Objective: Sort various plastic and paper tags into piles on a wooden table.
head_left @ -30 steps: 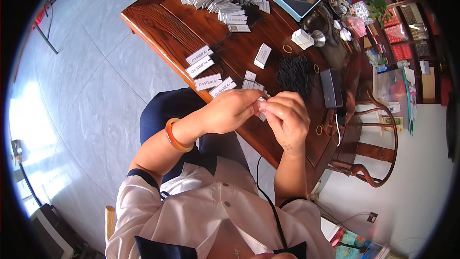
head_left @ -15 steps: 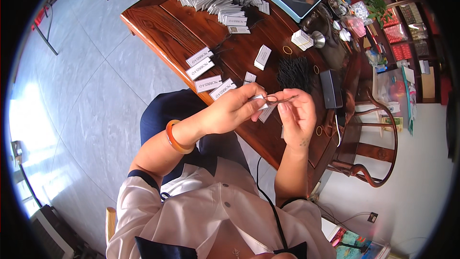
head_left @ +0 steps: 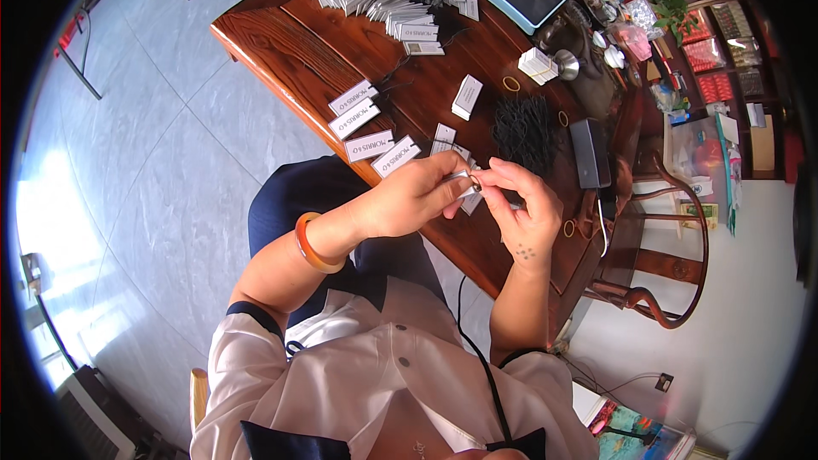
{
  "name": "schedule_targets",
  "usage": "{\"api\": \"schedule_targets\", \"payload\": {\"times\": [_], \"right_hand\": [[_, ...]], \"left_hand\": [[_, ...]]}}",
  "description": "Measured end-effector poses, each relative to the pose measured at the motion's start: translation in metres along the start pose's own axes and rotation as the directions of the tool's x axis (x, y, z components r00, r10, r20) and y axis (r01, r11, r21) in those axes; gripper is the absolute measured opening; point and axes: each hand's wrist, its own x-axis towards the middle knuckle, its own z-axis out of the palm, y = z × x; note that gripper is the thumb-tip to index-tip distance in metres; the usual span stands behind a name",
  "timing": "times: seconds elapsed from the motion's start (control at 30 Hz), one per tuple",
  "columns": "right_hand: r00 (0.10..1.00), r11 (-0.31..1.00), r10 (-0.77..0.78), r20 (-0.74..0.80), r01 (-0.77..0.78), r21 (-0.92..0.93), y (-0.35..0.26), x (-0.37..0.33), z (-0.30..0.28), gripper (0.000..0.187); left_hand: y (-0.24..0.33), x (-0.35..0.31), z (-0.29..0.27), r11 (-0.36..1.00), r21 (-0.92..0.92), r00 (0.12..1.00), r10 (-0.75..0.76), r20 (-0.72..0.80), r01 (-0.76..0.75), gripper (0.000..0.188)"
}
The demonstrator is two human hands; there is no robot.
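Pinched between thumb and fingers of the left hand [head_left: 413,198] is a small white tag [head_left: 467,190], held above the near edge of the wooden table [head_left: 281,43]; the right hand [head_left: 521,215] closes its fingertips on the tag's other side. Fingers cover most of the tag, so its long axis and any string are hard to make out

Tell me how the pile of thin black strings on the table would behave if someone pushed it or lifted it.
The pile of black strings looks loose and tangled, so a push would likely smear it across the wooden table rather than slide it whole. The strands seem thin and floppy; lifted, they would probably droop and drag neighbours along. It is likely very light, so nothing should roll or tip.
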Motion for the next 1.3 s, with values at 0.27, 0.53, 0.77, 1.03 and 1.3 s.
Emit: {"api": "schedule_targets", "payload": {"times": [0.27,0.53,0.77,1.03,1.3], "right_hand": [[0.982,0.963,0.081,-0.172,-0.032,0.269,0.005,-0.011,0.023,0.033],[0.891,0.725,0.449,-0.07,-0.318,0.61,0.012,-0.002,-0.011,0.036],[0.889,0.787,0.414,-0.195,-0.243,0.567,0.008,0.001,0.003,0.038],[0.932,0.815,0.36,-0.043,-0.292,0.501,0.009,-0.002,-0.002,0.04],[0.951,0.843,0.302,0.063,-0.297,0.449,0.012,-0.005,0.003,0.006]], "left_hand": [[-0.008,0.001,0.008,0.986,0.132,0.994,0.106,-0.033,-0.101,0.015],[-0.002,0.002,0.007,0.994,0.091,0.994,0.065,-0.087,-0.057,0.012],[-0.008,0.003,0.012,0.967,0.178,0.976,0.201,-0.087,-0.183,0.017],[-0.004,0.001,0.007,0.967,0.222,0.992,0.127,0.005,-0.125,0.016],[-0.002,-0.001,0.007,0.925,0.271,0.961,0.277,0.001,-0.267,0.012]]}}
